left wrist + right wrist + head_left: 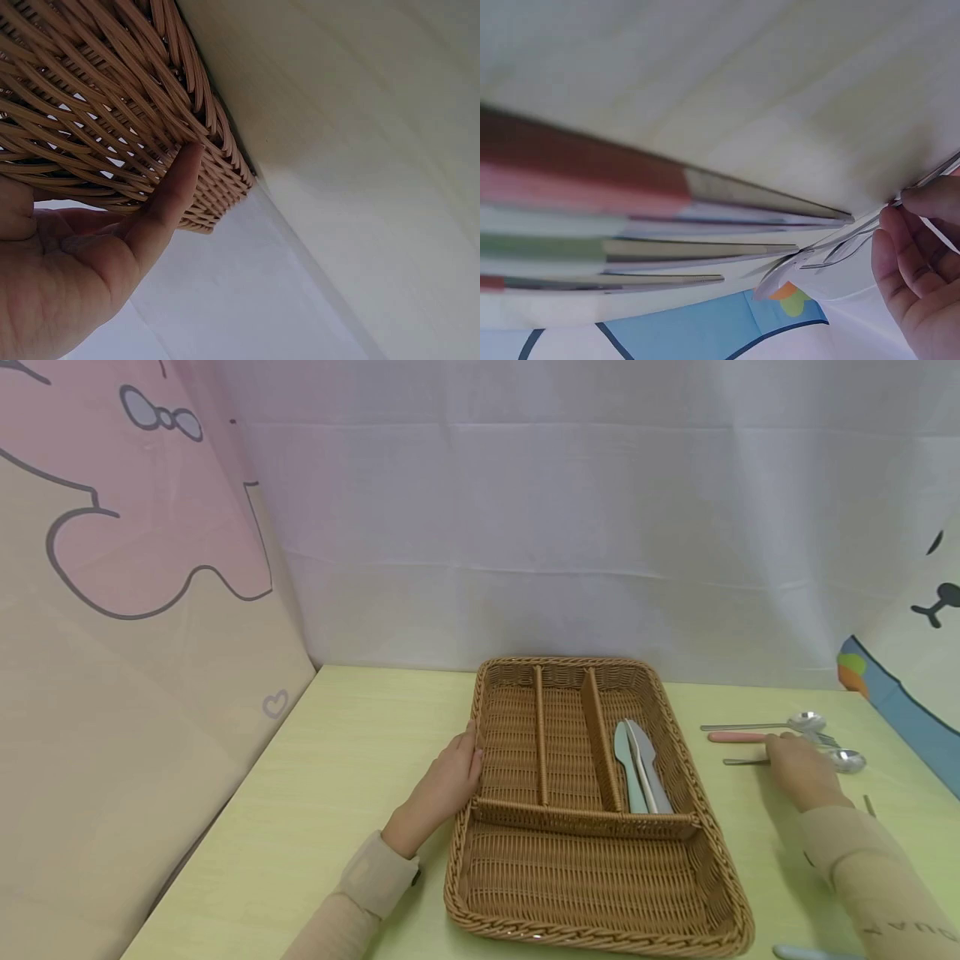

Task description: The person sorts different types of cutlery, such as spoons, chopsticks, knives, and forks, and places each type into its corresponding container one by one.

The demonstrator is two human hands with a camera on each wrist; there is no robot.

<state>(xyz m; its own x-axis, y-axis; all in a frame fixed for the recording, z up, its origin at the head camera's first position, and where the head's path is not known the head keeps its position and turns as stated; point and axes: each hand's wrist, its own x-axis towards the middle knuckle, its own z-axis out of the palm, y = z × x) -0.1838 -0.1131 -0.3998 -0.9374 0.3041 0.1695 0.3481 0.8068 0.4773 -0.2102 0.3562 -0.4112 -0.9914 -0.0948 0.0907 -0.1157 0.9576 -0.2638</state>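
Note:
Against the left wall of the brown wicker basket, my left hand lies with its fingers touching the outside of the weave. To the basket's right, my right hand reaches over the table and pinches a thin utensil, apparently the pink-handled fork. Spoons lie on both sides of that handle, one spoon farther back and another spoon nearer. Green, white and grey knives lie together in the basket's right rear compartment.
A pale blue handle lies at the lower right edge. In the right wrist view, several utensils with red and green handles are close to the camera. White cloth hangs behind the table, with printed cloth at the left side.

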